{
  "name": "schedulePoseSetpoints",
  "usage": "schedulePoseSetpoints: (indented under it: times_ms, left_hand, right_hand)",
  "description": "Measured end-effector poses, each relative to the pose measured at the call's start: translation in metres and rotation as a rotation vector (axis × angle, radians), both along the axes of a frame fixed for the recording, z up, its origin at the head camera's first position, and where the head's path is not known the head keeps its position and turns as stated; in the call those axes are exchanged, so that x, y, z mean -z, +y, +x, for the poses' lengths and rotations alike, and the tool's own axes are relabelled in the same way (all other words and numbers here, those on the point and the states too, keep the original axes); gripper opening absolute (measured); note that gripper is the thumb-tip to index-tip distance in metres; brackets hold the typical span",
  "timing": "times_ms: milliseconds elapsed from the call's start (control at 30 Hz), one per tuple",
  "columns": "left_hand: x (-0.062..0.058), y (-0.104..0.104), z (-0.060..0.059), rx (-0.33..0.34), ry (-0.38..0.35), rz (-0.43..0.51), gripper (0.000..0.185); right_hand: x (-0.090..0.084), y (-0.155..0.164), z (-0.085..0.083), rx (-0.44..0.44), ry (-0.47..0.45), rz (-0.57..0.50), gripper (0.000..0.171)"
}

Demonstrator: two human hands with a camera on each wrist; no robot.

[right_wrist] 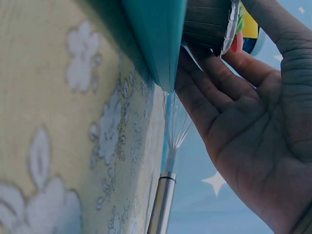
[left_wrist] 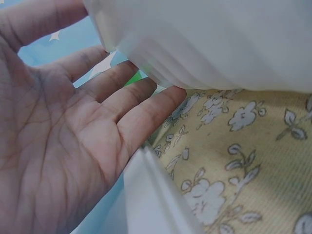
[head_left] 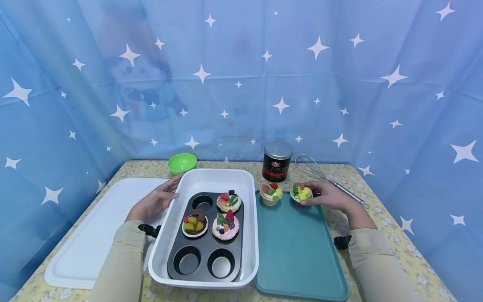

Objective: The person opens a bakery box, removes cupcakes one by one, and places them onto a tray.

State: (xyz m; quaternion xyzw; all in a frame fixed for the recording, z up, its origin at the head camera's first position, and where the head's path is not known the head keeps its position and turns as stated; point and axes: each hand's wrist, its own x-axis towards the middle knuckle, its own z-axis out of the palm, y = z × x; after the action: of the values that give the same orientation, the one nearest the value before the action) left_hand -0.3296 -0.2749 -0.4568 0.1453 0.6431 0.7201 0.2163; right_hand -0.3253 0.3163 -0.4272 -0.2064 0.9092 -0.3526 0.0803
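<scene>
Biggest thing first: the table (head_left: 377,218) with its yellow flowered cloth, and on its left side a flat white lid (head_left: 90,235). Beside that sits the white tub (head_left: 211,178), and inside it the dark muffin pan (head_left: 205,241), three cups filled with decorated cupcakes, three bare. To the right lies the teal tray (head_left: 298,251), and here is the action: the right hand (head_left: 330,196) has its fingers and thumb curled round a fruit-topped cupcake (head_left: 301,192) at the tray's far edge, with the wrist view showing the dark paper cup pinched from the side. A second cupcake (head_left: 271,193) waits just beside it at the tray's far left corner. The left hand (head_left: 156,201) lies flat and spread, fingers straight against the tub's outer left wall, gripping nothing. Behind, a black coffee tin (head_left: 277,161), a wire whisk (head_left: 324,176) just past the right hand, and a small green bowl (head_left: 182,162). By my reading, the lift wants care: hold the paper cup low and keep it level so the fruit stays put, clear the tub's rim, then lower it straight into a bare cup of the pan. That flat left palm looks well placed to brace the tub.
</scene>
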Motion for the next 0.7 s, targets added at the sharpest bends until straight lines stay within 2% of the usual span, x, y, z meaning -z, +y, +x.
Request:
schedulePoseSetpoints:
  times_ms: [367,700]
  left_hand:
    - [-0.0006,0.0,0.0003,-0.011,0.002,-0.017,0.086]
    - [0.0002,0.0001,-0.0006,-0.006,-0.001,-0.002,0.085]
  right_hand:
    - [-0.0011,0.0021,0.0015,0.024,-0.019,0.001,0.074]
    - [-0.0041,0.0016,0.0032,0.03,-0.007,-0.003,0.072]
